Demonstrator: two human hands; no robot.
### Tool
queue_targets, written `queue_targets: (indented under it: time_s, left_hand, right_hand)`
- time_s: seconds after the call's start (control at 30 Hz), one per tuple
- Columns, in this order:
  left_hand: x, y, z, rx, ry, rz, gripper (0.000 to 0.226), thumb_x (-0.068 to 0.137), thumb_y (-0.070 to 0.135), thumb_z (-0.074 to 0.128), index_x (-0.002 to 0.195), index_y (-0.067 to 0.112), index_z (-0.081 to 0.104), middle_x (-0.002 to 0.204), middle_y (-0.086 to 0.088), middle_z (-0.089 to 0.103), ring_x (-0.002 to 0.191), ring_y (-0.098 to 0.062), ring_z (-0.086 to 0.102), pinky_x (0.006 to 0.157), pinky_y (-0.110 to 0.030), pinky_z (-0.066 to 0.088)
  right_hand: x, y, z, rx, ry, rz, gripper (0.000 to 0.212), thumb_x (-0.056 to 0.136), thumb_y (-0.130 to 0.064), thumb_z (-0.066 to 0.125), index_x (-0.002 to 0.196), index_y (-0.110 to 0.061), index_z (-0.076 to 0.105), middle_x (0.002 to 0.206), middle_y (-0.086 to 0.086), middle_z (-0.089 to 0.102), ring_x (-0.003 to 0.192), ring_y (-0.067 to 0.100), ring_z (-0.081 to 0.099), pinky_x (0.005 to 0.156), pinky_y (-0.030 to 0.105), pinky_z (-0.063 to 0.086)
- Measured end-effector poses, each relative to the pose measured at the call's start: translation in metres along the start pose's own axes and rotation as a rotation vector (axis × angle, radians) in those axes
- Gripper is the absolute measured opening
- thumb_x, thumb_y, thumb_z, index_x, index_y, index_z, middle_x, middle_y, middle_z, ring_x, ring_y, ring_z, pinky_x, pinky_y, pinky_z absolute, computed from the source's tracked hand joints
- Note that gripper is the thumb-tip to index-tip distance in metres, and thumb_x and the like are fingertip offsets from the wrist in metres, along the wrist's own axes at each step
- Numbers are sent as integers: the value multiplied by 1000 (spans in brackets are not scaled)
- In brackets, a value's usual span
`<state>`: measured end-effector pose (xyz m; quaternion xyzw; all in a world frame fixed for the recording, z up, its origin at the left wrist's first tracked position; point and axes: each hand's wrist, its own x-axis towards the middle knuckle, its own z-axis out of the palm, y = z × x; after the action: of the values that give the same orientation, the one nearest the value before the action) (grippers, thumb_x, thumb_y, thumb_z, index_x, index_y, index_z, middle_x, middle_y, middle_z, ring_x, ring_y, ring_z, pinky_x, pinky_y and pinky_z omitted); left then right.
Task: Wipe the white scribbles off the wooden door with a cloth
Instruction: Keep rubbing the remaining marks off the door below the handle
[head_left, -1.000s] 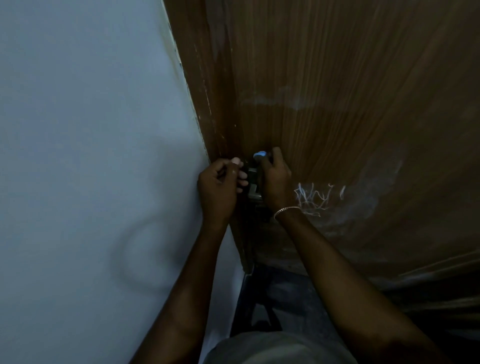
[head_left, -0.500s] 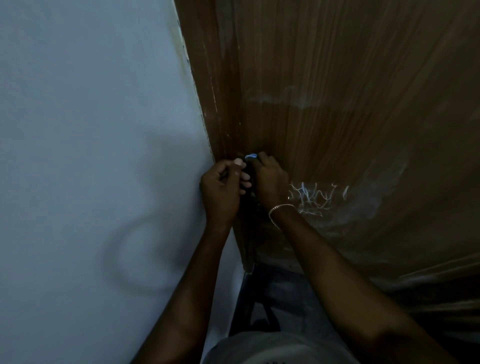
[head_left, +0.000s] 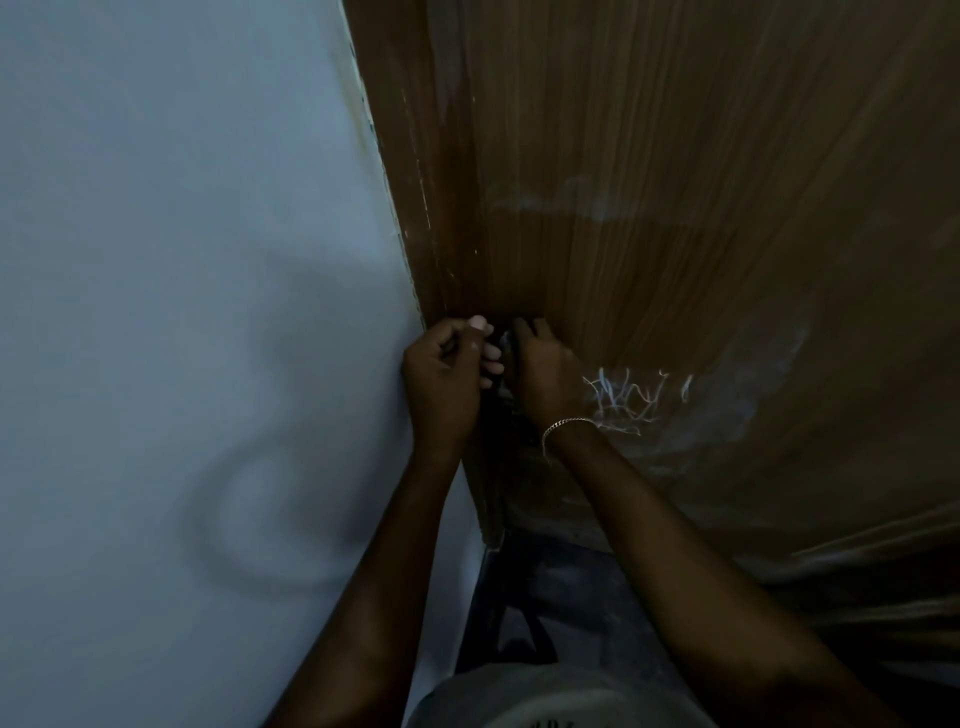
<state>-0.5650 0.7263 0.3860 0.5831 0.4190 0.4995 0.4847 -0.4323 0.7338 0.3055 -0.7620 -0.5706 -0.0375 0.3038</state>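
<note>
The brown wooden door (head_left: 701, 208) fills the right side of the view. White scribbles (head_left: 623, 397) sit low on it, just right of my right wrist. My left hand (head_left: 441, 374) is at the door's left edge with its fingers curled, fingertips against a dark fitting (head_left: 505, 343). My right hand (head_left: 545, 374) is closed over that same fitting from the right. The scene is dim, the fitting is mostly hidden, and no cloth shows.
A pale blue-grey wall (head_left: 182, 260) takes up the left half and meets the door frame (head_left: 415, 208). Faint whitish smears (head_left: 561, 200) cross the door higher up and to the right (head_left: 753, 379). Dark floor (head_left: 571, 597) lies below.
A small light-blue spot at my right fingertips has gone out of sight as that hand closed down over the fitting. Both hands stay at the door edge.
</note>
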Motion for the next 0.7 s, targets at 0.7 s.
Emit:
queue_targets:
  time_s: [0.7]
  left_hand:
    - [2, -9, 1, -6, -1, -20, 22, 101, 23, 57, 94, 9, 72, 73, -5, 71, 63, -15, 68, 55, -22, 54]
  right_hand:
    - [-17, 22, 4, -25, 19, -39, 35, 86, -13, 67, 121, -12, 62, 114, 11, 62, 98, 25, 63, 77, 34, 57]
